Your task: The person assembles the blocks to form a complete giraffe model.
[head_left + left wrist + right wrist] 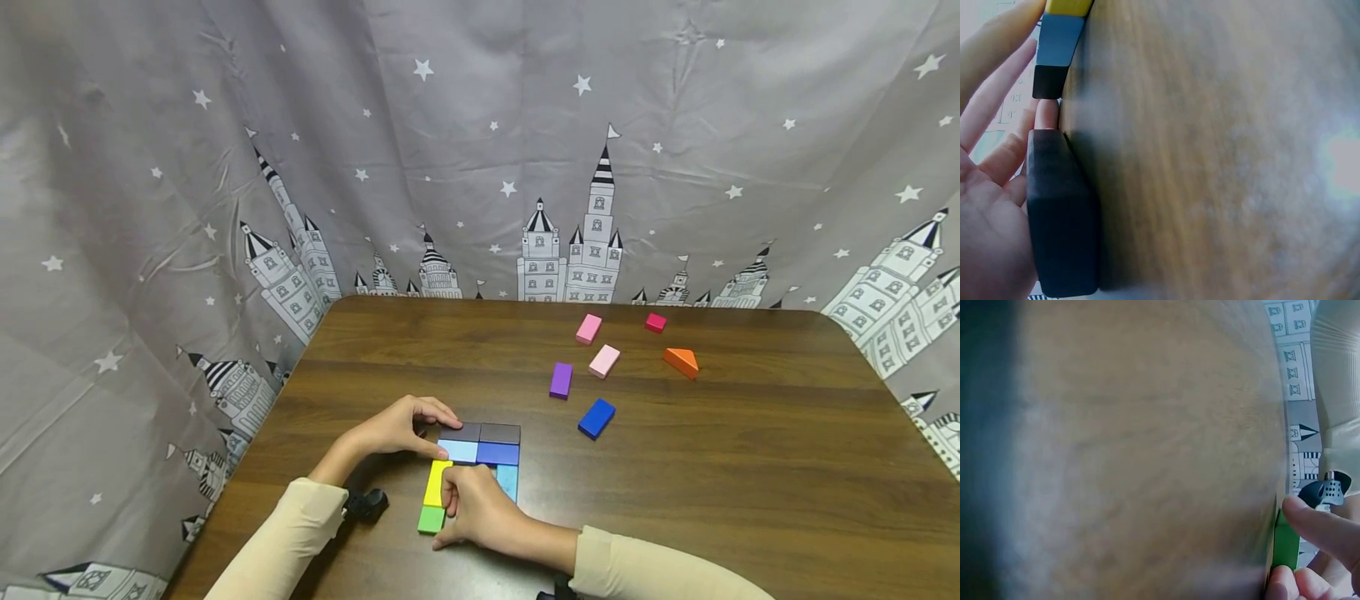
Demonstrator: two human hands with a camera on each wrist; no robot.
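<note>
My left hand (401,427) arches at the upper left corner of a flat layout of blocks, fingertips at a dark grey block (460,432), thumb by the light blue block (457,451). A dark block shape (1063,212) lies beside the palm in the left wrist view. My right hand (480,510) pinches a green block (431,519) at the layout's lower left, thumb and fingers at its two ends in the right wrist view. Above it sits a yellow block (434,483). A blue block (498,453) and a speckled light blue block (507,479) form the right side, partly hidden by the right hand.
Loose blocks lie on the wooden table (750,467) farther right: blue (597,418), purple (561,380), two pink (588,328), a red one (656,322) and an orange triangle (682,362). A grey castle-print curtain (465,167) hangs behind the table.
</note>
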